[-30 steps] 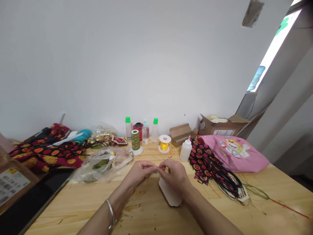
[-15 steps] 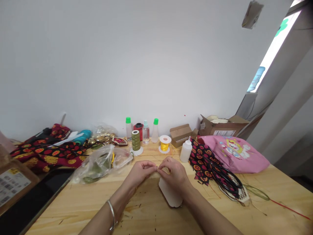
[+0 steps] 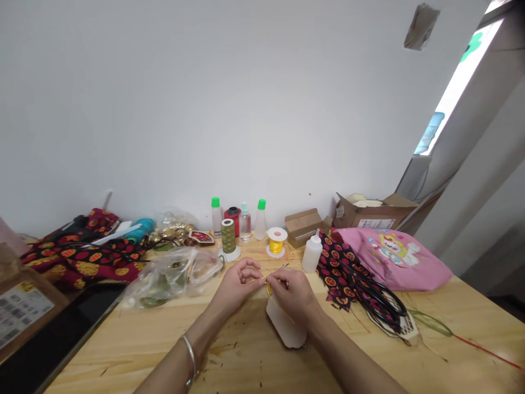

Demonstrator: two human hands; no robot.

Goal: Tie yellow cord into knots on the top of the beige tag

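Note:
My left hand (image 3: 241,280) and my right hand (image 3: 293,293) meet fingertip to fingertip over the middle of the table. Both pinch a thin yellow cord (image 3: 268,290), which forms a small loop hanging by the right fingers. Beneath my right hand lies a flat, pale board with a scalloped end (image 3: 287,328), partly covered by the hand. A silver bangle (image 3: 189,355) is on my left wrist. Just beyond the hands stands a spool of yellow cord (image 3: 276,245).
Behind stand an olive thread spool (image 3: 228,236), green-capped bottles (image 3: 260,221) and a white squeeze bottle (image 3: 312,253). A clear plastic bag (image 3: 172,276) lies left. Black-handled scissors (image 3: 379,295), patterned fabric (image 3: 338,265) and a pink bag (image 3: 397,260) lie right. A cardboard box (image 3: 24,312) sits at far left.
The left fingers have lifted and spread a little while the thumb and index finger keep their pinch. More yellow cord now shows, looped below the right fingertips.

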